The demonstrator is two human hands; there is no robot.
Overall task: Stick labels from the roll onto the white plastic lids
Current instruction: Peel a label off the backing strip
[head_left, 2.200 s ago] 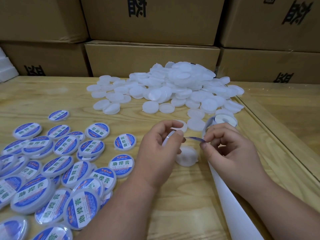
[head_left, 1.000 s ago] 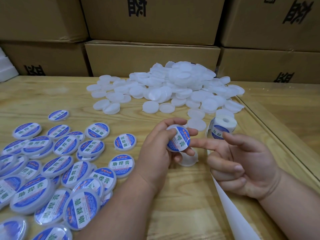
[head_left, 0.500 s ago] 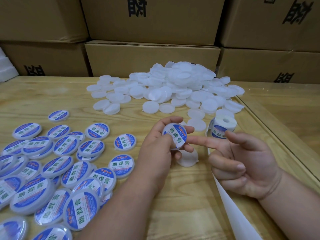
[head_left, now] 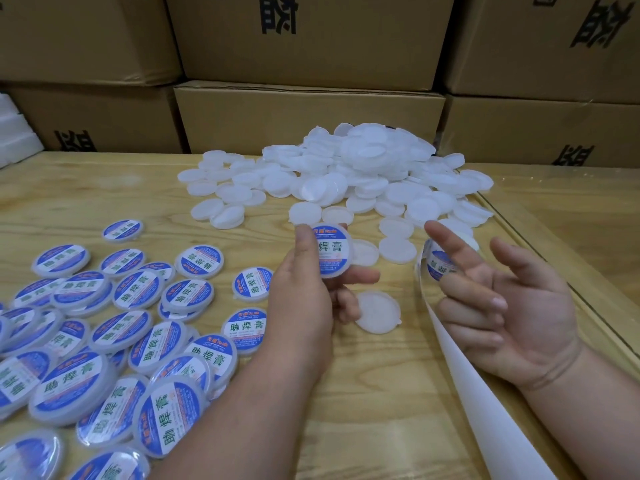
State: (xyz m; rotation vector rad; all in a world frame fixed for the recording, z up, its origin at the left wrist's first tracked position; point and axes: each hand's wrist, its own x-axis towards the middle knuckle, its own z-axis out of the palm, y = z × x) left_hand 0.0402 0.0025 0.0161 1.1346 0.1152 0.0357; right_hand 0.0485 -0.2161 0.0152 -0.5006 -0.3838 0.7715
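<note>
The left hand [head_left: 301, 299] and right hand [head_left: 512, 306] are bare. Both forearms show no sleeves. Fingernails are short and unpainted.

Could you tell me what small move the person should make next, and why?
Probably the left hand should set the labelled lid down among the finished lids to its left. Its label already sits on the lid's face, and the right hand is open and holds nothing, so that hand is free to reach the label roll just behind its fingers.
</note>
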